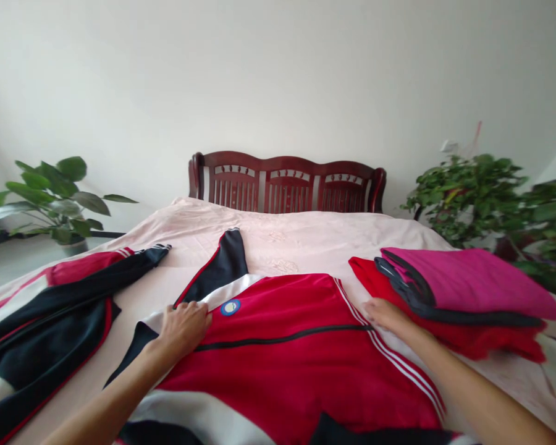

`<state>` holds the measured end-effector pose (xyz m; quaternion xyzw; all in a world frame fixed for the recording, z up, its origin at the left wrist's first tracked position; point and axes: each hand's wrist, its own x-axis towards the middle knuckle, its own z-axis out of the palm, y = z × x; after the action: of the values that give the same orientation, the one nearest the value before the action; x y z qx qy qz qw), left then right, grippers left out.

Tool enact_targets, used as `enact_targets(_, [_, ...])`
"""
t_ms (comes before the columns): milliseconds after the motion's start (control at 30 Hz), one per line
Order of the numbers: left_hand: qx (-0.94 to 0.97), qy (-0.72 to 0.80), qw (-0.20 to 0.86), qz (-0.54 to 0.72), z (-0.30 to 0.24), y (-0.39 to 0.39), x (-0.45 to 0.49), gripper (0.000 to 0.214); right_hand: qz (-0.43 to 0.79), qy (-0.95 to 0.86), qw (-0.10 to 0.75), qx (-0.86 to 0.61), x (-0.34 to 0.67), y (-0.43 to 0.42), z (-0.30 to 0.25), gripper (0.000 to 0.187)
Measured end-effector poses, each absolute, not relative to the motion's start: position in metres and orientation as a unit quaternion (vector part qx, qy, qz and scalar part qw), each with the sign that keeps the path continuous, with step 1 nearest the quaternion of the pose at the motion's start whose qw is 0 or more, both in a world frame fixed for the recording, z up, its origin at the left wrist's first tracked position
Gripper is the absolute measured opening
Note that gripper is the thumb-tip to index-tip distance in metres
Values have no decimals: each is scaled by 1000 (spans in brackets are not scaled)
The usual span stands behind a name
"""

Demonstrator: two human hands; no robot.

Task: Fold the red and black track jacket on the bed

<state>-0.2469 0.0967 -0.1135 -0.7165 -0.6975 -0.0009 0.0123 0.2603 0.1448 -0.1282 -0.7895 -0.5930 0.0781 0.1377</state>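
Pale pink bed (306, 238) with a red-fronted, zip-up track jacket (278, 309) spread on it.
Left hand (185, 324) curls closed on the collar; right hand (388, 315) bends at the striped hem, whether pinching cannot be told. Round blue badge (230, 307) on the chest.

The red jacket (282, 371) and 2 forearms (115, 386) run off the bottom edge.

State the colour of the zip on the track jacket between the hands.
The zip is black, shown best in the head view.
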Motion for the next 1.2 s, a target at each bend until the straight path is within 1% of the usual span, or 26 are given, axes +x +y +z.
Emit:
enact_targets(100, [-688,-725,27,-10,-111,122,-244,36,101,-582,132,-796,230,190,-128,33])
enact_targets(233, [-633,-774,14,-15,-130,140,-255,44,102,-530,127,-832,199,231,-130,57])
enact_targets(300, [-621,-783,16,-33,-139,141,-263,45,104,-516,125,-841,188,240,-132,63])
enact_targets(433, [-668,-740,53,-58,-144,146,-271,34,70,-524,152,-835,179,245,-134,57])
enact_targets(567, [-661,-739,106,-72,-141,162,-274,35,2,-531,179,-828,186,246,-138,54])
enact_targets(733, [-650,-749,113,-70,-144,178,-272,36,-17,-531,157,-832,192,247,-147,50])
enact_targets(867, [-670,-727,130,-73,-146,177,-271,36,-48,-545,140,-825,190,244,-144,43])
enact_targets(1033, [-691,-700,151,-98,-148,167,-256,45,-83,-603,130,-783,155,219,-135,51])
enact_targets(1100, [-727,-666,122,-115,-152,157,-240,45,-59,-662,112,-739,124,197,-134,57])
enact_targets(1200, [-778,-614,48,-126,-163,138,-216,50,29,-745,95,-659,72,156,-139,67])
